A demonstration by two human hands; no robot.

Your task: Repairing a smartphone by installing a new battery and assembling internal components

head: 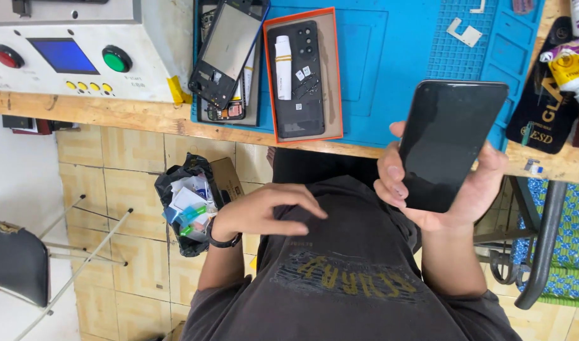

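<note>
Hands apart: right hand [456, 183] clamped on black phone [450, 142], left hand [267, 211] empty.

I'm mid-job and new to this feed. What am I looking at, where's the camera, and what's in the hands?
There is one camera, worn on the person's head. It looks down past their chest to a wooden bench. There are no machine arms, just two bare hands. The right hand holds a dark phone with a blank screen. The left hand, wearing a black wristband, rests on the grey shirt. On the blue mat lie an orange tray holding a phone back cover, and beside it a phone frame.
</note>
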